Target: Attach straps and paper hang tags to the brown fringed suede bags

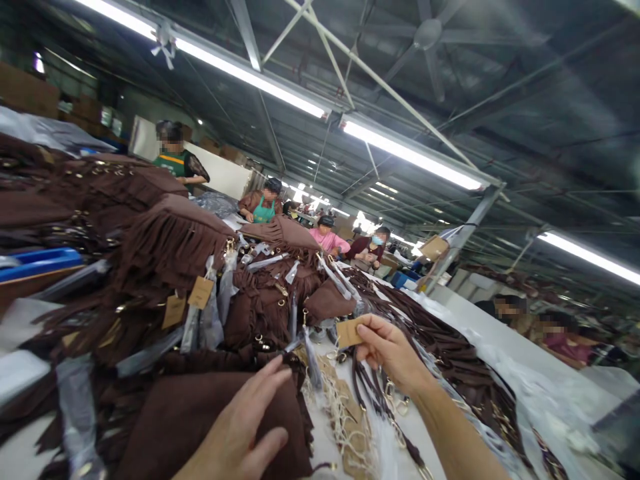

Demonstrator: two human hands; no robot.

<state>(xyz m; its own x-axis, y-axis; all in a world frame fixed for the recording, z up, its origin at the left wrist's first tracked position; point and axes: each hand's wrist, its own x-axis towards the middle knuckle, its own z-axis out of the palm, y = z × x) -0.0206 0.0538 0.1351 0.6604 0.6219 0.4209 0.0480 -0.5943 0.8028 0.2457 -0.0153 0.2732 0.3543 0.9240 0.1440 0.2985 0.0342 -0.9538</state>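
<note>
Tan tag [349, 333] is pinched by right hand [387, 343]; left hand [235, 427] is spread, nothing gripped, over brown bag [170, 413]. Tag is best held by edge, clear of strings [345, 415].

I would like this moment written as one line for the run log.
right hand: holds tan tag | left hand: open, over brown fringed bag, contact unclear | nearby: pale strings, brown straps

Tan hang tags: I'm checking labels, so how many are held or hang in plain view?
3: one tan hang tag in the right hand, two by the fringed bag at left; more may be hidden.
</note>
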